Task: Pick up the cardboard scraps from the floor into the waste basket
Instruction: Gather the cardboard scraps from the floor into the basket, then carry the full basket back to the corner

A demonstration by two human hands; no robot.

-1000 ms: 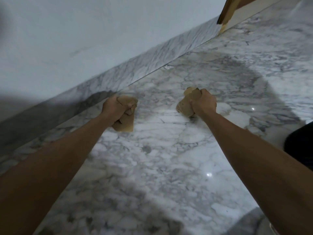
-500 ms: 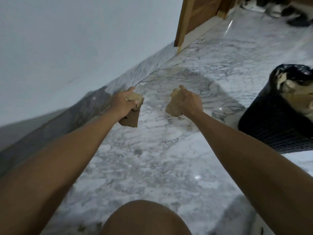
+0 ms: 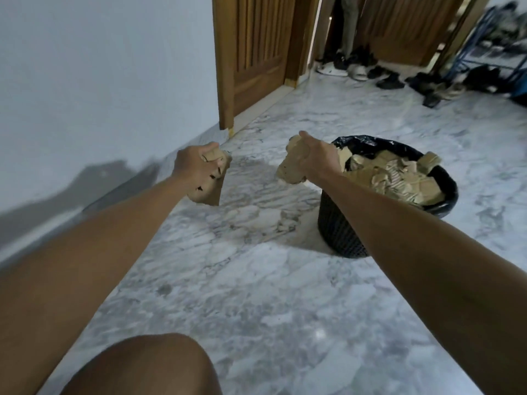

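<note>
both your fists hold cardboard scraps above the floor

your left hand (image 3: pixel 194 169) grips one scrap (image 3: pixel 212 186) near the left wall (image 3: pixel 99 81); your right hand (image 3: pixel 316 155) clutches another scrap (image 3: pixel 289 169) beside the waste basket (image 3: pixel 342 232) rim, bare marble floor (image 3: pixel 256 280) between.

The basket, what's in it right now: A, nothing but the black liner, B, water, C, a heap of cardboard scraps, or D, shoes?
C: the basket with its black liner is heaped with tan cardboard scraps, while the left hand and right hand each grip more scraps short of its rim.
</note>
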